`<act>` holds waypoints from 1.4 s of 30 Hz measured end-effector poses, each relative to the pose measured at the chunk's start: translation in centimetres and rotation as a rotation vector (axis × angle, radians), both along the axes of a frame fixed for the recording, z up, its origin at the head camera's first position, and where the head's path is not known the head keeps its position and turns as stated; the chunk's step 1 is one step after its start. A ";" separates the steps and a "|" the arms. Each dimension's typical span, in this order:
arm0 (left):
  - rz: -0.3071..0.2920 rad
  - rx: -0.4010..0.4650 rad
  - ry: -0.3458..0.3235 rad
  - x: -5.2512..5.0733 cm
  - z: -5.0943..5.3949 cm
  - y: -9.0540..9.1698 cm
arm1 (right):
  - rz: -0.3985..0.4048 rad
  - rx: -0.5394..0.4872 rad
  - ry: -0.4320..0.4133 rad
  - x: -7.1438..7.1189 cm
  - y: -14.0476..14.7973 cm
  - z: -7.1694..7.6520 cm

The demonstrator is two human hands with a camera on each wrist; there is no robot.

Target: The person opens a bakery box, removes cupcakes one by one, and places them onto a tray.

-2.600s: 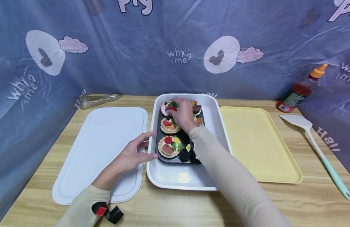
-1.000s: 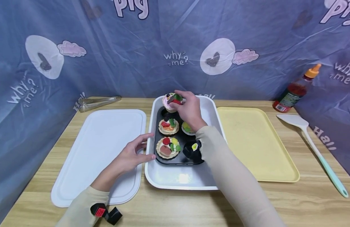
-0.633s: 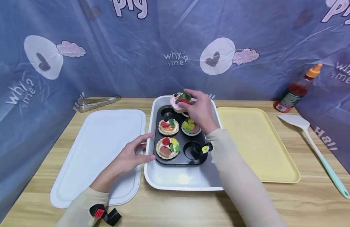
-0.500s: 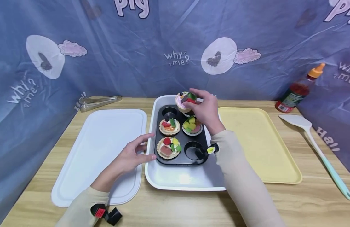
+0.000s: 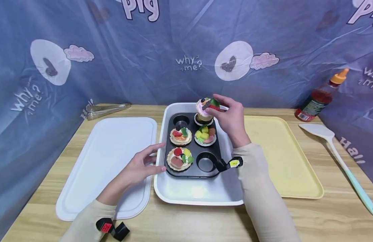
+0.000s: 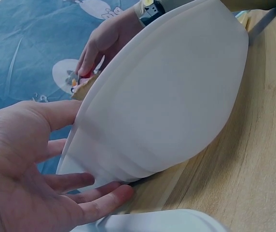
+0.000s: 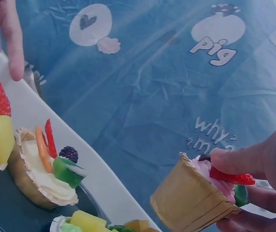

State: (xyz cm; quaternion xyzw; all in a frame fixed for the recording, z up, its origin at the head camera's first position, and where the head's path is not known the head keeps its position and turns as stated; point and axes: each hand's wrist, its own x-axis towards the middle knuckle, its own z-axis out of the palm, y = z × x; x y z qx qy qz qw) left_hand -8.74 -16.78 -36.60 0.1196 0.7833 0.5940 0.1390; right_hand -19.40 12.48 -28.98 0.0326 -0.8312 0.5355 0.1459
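My right hand (image 5: pixel 230 116) pinches a tart (image 7: pixel 191 193) with pink cream by its red and green toppings. The tart is held above the back right of a black muffin tin (image 5: pixel 186 175), partly covering the dessert (image 5: pixel 205 123) there. Tarts (image 5: pixel 179 158) with fruit toppings fill the left column's front and middle cups; a fruit-topped dessert (image 5: pixel 205 135) sits middle right. The back left and front right cups hold nothing. My left hand (image 5: pixel 141 164) rests at the left rim of the white basin (image 6: pixel 162 96) around the tin, fingers loosely spread against its wall.
A white tray (image 5: pixel 110 158) lies left of the basin and a yellow tray (image 5: pixel 277 151) to the right. Metal tongs (image 5: pixel 107 110) lie at the back left. A sauce bottle (image 5: pixel 317 101) and a spatula (image 5: pixel 340 159) stand and lie at the far right.
My right hand has lifted the pink-cream tart out of the back left cup and carried it rightward, uncovering the front right cup. The left hand has stayed at the basin's rim.
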 end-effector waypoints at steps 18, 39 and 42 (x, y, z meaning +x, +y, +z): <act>0.006 -0.051 0.004 0.1 0.1 -0.2 | -0.133 -0.081 -0.106 -0.5 2.7 0.0; 0.018 -0.059 -0.001 0.0 0.1 -0.2 | -0.306 -0.206 -0.171 -1.5 9.6 -0.2; 0.012 -0.057 0.005 0.0 0.0 -0.2 | -0.324 -0.227 -0.199 -1.7 10.5 -0.7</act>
